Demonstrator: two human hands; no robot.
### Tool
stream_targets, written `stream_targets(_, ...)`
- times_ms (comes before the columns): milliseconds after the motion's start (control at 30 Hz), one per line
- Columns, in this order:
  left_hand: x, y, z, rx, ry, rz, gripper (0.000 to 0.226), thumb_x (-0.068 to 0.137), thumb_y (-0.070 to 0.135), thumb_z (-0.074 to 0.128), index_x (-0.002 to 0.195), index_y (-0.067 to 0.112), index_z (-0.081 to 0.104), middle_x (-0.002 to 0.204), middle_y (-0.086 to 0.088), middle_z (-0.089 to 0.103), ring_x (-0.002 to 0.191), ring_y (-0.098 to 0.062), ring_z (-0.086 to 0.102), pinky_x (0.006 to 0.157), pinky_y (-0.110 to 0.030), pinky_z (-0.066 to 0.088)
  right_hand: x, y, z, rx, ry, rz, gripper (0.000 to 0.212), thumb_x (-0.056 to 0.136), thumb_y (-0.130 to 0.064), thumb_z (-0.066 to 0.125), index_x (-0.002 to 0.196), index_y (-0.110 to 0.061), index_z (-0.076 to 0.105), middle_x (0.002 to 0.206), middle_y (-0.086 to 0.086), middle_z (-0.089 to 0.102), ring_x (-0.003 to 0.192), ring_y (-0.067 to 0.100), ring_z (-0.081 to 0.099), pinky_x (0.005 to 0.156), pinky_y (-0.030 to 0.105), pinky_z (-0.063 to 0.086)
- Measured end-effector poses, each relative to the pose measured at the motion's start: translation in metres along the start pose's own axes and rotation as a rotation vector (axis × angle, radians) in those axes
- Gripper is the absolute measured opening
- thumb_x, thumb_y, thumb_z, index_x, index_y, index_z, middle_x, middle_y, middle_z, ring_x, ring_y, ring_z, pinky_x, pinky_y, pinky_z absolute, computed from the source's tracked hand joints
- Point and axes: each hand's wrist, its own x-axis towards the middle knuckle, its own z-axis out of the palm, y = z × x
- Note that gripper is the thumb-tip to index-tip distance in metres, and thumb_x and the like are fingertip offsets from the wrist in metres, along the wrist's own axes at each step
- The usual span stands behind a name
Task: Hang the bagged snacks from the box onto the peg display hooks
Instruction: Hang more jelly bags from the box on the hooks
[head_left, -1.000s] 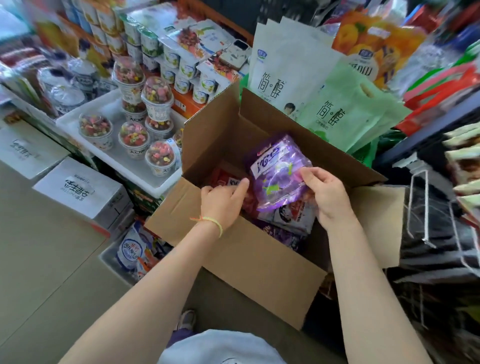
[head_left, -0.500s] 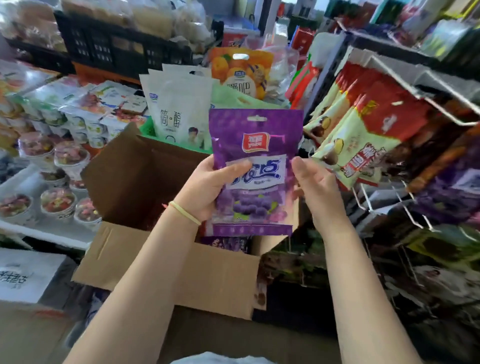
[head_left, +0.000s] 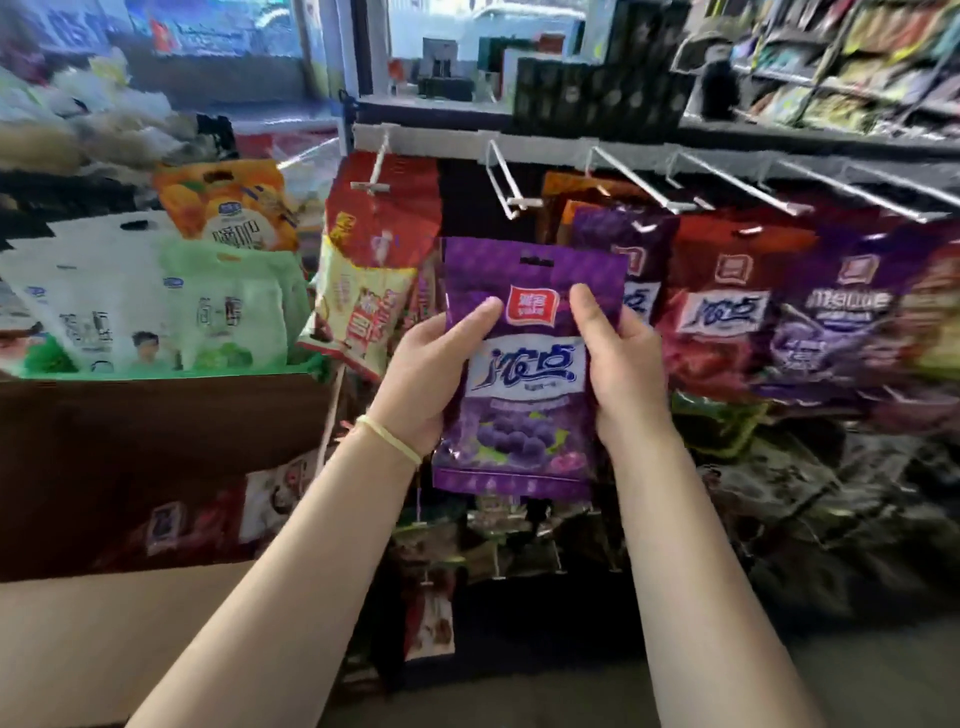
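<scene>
A purple snack bag (head_left: 524, 415) with a red logo and grape picture is held upright in front of the peg display. My left hand (head_left: 426, 374) grips its left edge and my right hand (head_left: 618, 364) grips its right edge. The hang hole at the bag's top sits below a bare white peg hook (head_left: 506, 184). More peg hooks (head_left: 644, 189) run to the right. The cardboard box (head_left: 156, 571) is at the lower left, with red and white bags showing inside.
Purple and red snack bags (head_left: 722, 312) hang on the hooks to the right. Red and yellow bags (head_left: 374, 270) hang left of the held bag. White and green pouches (head_left: 156, 312) stand behind the box. Dark bags fill lower pegs.
Both hands have lifted the purple bag from inside the box up in front of the peg hooks. The view has swung up and right from the box to the display.
</scene>
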Motion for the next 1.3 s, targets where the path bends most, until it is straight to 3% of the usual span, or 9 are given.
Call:
stream_targets(133, 0.026, -0.029, 0.059, 0.014, 0.056, 0.006, 0.030, 0.097, 0.025, 0.066, 0.113, -0.001, 0.071, 0.107, -0.024, 0.074, 0.101, -0.042, 0.070, 0.092, -0.052, 0.058, 0.035, 0.000, -0.055, -0.010, 0.065, -0.011, 0.015, 0.096, -0.032, 0.067, 0.086, -0.022, 0.072, 0.086, -0.004, 0.077, 0.087, 0.017, 0.073, 0.077, 0.035, 0.059)
stream_targets(233, 0.044, -0.042, 0.091, 0.013, 0.053, 0.024, 0.028, 0.098, 0.024, 0.065, 0.111, 0.000, 0.071, 0.105, -0.023, 0.074, 0.094, -0.037, 0.073, 0.087, -0.048, 0.060, 0.061, 0.000, -0.083, -0.045, 0.076, -0.055, 0.018, 0.095, -0.032, 0.067, 0.082, -0.021, 0.072, 0.083, -0.003, 0.075, 0.084, 0.018, 0.072, 0.078, 0.036, 0.057)
stream_targets(367, 0.062, -0.049, 0.117, 0.026, 0.085, 0.052, 0.033, 0.097, 0.027, 0.067, 0.116, 0.000, 0.070, 0.108, -0.020, 0.075, 0.101, -0.039, 0.072, 0.091, -0.052, 0.058, 0.088, -0.004, -0.103, -0.044, 0.051, -0.075, 0.026, 0.096, -0.029, 0.067, 0.071, -0.020, 0.067, 0.075, -0.002, 0.069, 0.075, 0.017, 0.066, 0.073, 0.037, 0.056)
stream_targets(733, 0.077, -0.049, 0.130, 0.049, 0.209, 0.080, 0.030, 0.097, 0.027, 0.067, 0.112, 0.002, 0.071, 0.105, -0.019, 0.076, 0.100, -0.039, 0.072, 0.094, -0.054, 0.057, 0.118, 0.000, -0.103, -0.043, -0.014, -0.030, 0.031, 0.093, -0.032, 0.069, 0.065, -0.020, 0.068, 0.074, 0.001, 0.070, 0.076, 0.025, 0.067, 0.080, 0.051, 0.057)
stream_targets(900, 0.080, -0.048, 0.130, 0.064, 0.233, 0.070, 0.029, 0.096, 0.027, 0.068, 0.110, 0.002, 0.071, 0.103, -0.019, 0.076, 0.098, -0.038, 0.073, 0.093, -0.053, 0.057, 0.122, 0.002, -0.101, -0.075, -0.003, -0.014, 0.028, 0.093, -0.033, 0.069, 0.070, -0.018, 0.071, 0.079, 0.008, 0.074, 0.087, 0.035, 0.072, 0.081, 0.052, 0.058)
stream_targets(1033, 0.083, -0.050, 0.127, 0.103, 0.224, 0.057, 0.029, 0.096, 0.029, 0.068, 0.109, 0.004, 0.071, 0.102, -0.016, 0.077, 0.097, -0.035, 0.074, 0.092, -0.051, 0.058, 0.124, 0.006, -0.102, -0.108, 0.020, -0.022, 0.027, 0.093, -0.033, 0.069, 0.073, -0.015, 0.071, 0.078, 0.006, 0.074, 0.080, 0.026, 0.070, 0.079, 0.046, 0.058)
stream_targets(1133, 0.083, -0.052, 0.119, 0.171, 0.227, 0.087, 0.027, 0.094, 0.030, 0.071, 0.105, 0.005, 0.073, 0.098, -0.013, 0.078, 0.094, -0.033, 0.074, 0.090, -0.052, 0.059, 0.117, 0.012, -0.103, -0.297, 0.141, -0.189, 0.025, 0.093, -0.030, 0.067, 0.085, -0.007, 0.069, 0.077, 0.005, 0.068, 0.072, 0.014, 0.061, 0.072, 0.038, 0.054)
stream_targets(1233, 0.082, -0.051, 0.098, 0.351, 0.285, 0.221, 0.017, 0.087, 0.030, 0.075, 0.093, 0.014, 0.077, 0.092, -0.008, 0.078, 0.091, -0.030, 0.075, 0.086, -0.054, 0.060, 0.096, 0.014, -0.098, -0.519, 0.397, -0.518, 0.017, 0.090, -0.017, 0.064, 0.106, -0.010, 0.063, 0.098, -0.001, 0.057, 0.082, 0.014, 0.057, 0.074, 0.025, 0.050)
stream_targets(1300, 0.075, -0.047, 0.078, 0.427, 0.338, 0.287, 0.007, 0.086, 0.023, 0.072, 0.089, 0.020, 0.077, 0.087, -0.004, 0.078, 0.084, -0.025, 0.075, 0.080, -0.047, 0.062, 0.080, 0.014, -0.084, -0.531, 0.374, -0.627, 0.014, 0.089, -0.013, 0.060, 0.103, -0.011, 0.061, 0.095, -0.002, 0.055, 0.079, 0.017, 0.056, 0.071, 0.024, 0.047)
